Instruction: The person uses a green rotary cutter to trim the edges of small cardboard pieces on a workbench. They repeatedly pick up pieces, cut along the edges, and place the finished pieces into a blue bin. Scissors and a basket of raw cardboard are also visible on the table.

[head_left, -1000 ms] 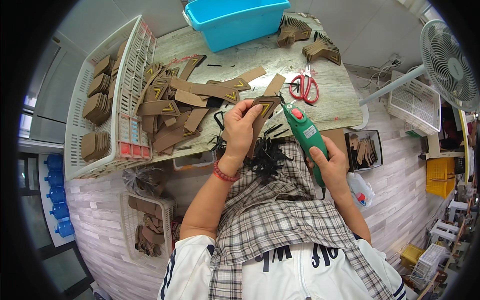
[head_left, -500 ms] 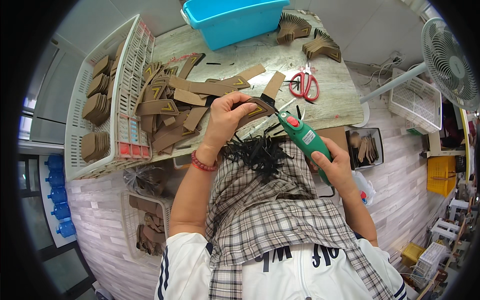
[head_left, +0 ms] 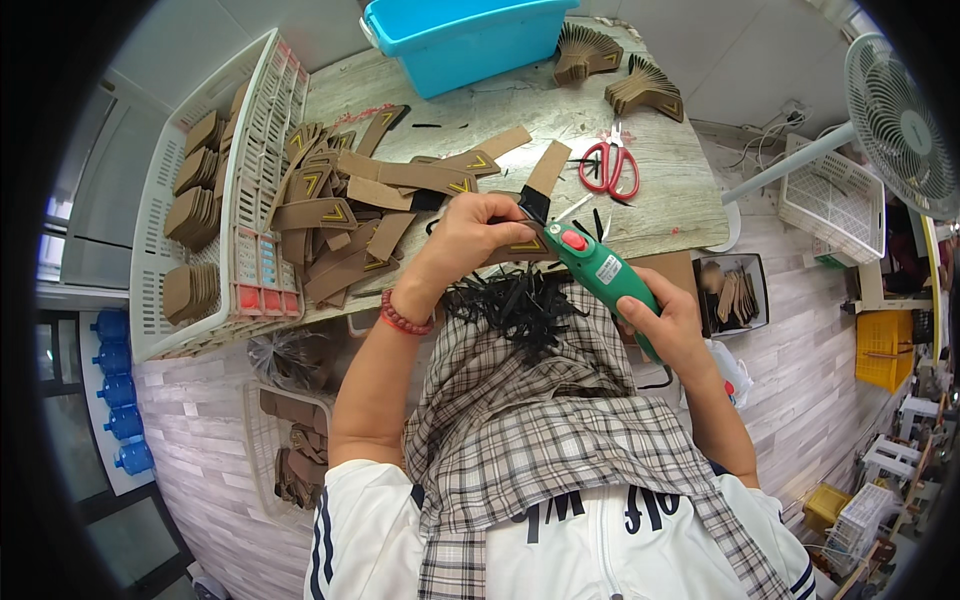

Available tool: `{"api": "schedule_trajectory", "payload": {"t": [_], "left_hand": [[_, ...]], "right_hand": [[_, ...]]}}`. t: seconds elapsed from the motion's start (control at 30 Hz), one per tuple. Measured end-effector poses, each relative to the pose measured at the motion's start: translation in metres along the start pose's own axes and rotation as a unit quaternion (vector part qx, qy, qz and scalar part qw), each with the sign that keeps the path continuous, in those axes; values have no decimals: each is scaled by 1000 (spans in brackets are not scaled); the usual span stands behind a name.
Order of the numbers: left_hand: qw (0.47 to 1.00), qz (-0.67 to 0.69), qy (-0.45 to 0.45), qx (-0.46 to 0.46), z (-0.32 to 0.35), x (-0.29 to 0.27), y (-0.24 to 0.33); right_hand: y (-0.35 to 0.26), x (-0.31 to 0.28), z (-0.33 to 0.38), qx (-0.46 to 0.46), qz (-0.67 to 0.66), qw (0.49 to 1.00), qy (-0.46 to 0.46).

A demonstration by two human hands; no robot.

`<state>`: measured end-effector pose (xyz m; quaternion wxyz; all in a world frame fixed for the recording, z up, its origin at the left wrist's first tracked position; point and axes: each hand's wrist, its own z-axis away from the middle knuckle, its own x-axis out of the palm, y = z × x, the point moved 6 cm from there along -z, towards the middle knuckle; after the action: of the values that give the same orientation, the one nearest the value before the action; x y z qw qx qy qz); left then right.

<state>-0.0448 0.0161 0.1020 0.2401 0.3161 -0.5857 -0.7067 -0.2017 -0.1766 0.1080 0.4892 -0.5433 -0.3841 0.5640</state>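
I see the left hand pinching a brown strip near the middle of the frame, just above some black scraps. The right hand is wrapped around a green power tool, its tip at the strip's edge; whether they touch, I can't tell. Red scissors lie right of upper centre.

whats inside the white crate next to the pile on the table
Stacks of brown pieces stand in the crate. Whatever lies under them is covered, and the crate's right wall hides part of the inside.
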Motion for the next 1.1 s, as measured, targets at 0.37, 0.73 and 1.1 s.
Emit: {"api": "schedule_trajectory", "payload": {"t": [0.37,0.73,1.1], "left_hand": [[831,427,349,-68,21,-57,-90],[879,423,210,-61,21,33,-70],[901,339,269,21,11,32,-64]], "right_hand": [[15,-5,7,25,-71,994,80],[28,15,15,63,-36,995,64],[20,20,14,46,-12,997,64]]}}
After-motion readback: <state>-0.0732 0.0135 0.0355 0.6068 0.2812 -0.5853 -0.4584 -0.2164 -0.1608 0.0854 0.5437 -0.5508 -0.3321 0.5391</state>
